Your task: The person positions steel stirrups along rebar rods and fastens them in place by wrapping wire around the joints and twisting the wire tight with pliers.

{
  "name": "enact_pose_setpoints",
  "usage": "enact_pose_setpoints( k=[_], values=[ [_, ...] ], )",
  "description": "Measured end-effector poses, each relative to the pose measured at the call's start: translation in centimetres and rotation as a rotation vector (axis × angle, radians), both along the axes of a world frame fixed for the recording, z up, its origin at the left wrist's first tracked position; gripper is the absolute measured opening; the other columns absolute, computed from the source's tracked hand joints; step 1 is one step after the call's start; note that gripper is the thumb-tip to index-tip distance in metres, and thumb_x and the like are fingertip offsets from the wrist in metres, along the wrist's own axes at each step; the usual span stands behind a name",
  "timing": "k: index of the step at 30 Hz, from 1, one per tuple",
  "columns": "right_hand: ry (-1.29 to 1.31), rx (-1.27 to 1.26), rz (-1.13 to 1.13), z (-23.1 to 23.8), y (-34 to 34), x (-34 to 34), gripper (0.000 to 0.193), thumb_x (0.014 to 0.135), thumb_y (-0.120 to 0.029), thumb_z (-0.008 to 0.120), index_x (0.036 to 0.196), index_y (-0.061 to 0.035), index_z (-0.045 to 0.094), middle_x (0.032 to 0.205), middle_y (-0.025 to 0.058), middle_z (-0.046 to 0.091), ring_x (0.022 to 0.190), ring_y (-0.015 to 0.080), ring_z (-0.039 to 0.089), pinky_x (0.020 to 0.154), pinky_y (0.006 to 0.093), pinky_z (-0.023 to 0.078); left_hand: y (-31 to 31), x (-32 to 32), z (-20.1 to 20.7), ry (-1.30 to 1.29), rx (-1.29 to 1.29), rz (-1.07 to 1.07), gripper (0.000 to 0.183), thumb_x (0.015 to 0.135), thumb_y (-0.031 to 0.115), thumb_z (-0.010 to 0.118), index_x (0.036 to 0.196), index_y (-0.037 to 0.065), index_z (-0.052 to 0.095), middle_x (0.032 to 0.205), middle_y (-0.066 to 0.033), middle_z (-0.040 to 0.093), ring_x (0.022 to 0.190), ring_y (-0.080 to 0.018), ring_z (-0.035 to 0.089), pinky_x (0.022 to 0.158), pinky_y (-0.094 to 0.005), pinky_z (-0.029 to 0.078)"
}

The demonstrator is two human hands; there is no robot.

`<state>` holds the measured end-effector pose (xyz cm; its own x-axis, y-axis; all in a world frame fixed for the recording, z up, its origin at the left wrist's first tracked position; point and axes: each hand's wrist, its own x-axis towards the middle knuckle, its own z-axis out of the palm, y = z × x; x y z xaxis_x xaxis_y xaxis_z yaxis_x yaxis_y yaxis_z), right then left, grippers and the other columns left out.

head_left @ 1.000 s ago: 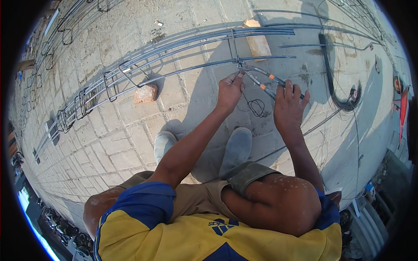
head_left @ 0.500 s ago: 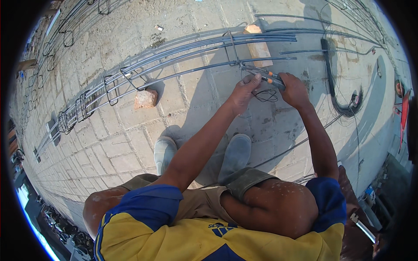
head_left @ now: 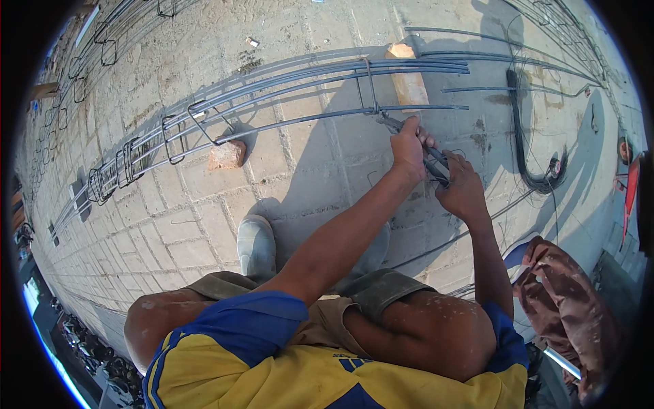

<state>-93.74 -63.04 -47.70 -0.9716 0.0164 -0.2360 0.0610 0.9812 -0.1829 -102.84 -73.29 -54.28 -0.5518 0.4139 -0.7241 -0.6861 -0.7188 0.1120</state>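
Pincers point(head_left: 436, 165) are held by both hands, just off the free end of the rebar cage, at the lower corner of the end stirrup point(head_left: 372, 85). Fingers of the left hand point(head_left: 411, 151) are wrapped around the pincers, between head and grips. Fingers of the right hand point(head_left: 463, 185) are closed around the handle ends; exact finger placement partly hidden. Pincer head is set by the joint of stirrup and nearest rebar point(head_left: 306, 117); whether the jaws are clamped on wire there cannot be told. Bar ends are laid across a pale orange block point(head_left: 409, 80). A brick chunk point(head_left: 227, 155) is placed under the cage further left; more stirrups point(head_left: 127, 165) are bunched beyond it. A bundle of black tie wire point(head_left: 519, 136) is laid on the paving point(head_left: 204, 238), right of the hands. A co-worker's brown trouser leg point(head_left: 565, 300) is seen at lower right.
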Motion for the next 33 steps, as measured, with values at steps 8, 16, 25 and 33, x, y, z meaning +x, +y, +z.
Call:
enact_pose_setpoints(
  k=[8,16,25,33],
  values=[
    [0.151,0.218,0.091,-6.2,4.9,-0.4,0.038,0.079,-0.011,0.060,0.116,-0.0012,0.056,0.095,0.0137,0.058,0.088,0.0310,0.060,0.073,0.0419,0.049,3.1,-0.2,-1.0,-0.079,0.016,0.199,0.030,0.089,0.022,0.061,0.070,0.014,0.040,0.060,0.0002,0.038,0.057,-0.0177,0.044,0.064,-0.0381,0.043],
    [0.253,0.207,0.176,-8.1,4.6,-1.8,0.029,0.080,-0.008,0.058,0.108,-0.0010,0.062,0.090,0.0132,0.061,0.081,0.0292,0.063,0.070,0.0427,0.051,2.7,-1.2,-2.7,0.002,0.004,0.213,0.028,0.091,0.022,0.062,0.071,0.013,0.044,0.061,-0.0004,0.041,0.058,-0.0172,0.045,0.064,-0.0362,0.044],
    [-0.978,-1.382,-0.592,-2.6,2.8,-0.4,0.027,0.080,-0.015,0.077,0.092,0.0037,0.063,0.072,0.0133,0.067,0.064,0.0253,0.067,0.056,0.0387,0.052,-3.0,0.5,0.0,0.123,0.125,-0.121,0.029,0.094,0.034,0.062,0.075,0.014,0.051,0.064,-0.0015,0.047,0.065,-0.0201,0.053,0.074,-0.0429,0.047],
    [-0.187,0.069,-0.209,2.3,-0.5,-2.2,0.040,0.067,-0.009,0.073,0.102,0.0025,0.058,0.094,0.0196,0.062,0.087,0.0394,0.065,0.073,0.0456,0.053,0.2,-0.7,-1.0,-0.067,0.240,0.140,0.027,0.086,0.025,0.059,0.069,0.016,0.040,0.055,0.0015,0.038,0.055,-0.0176,0.042,0.070,-0.0415,0.046]
  ],
)
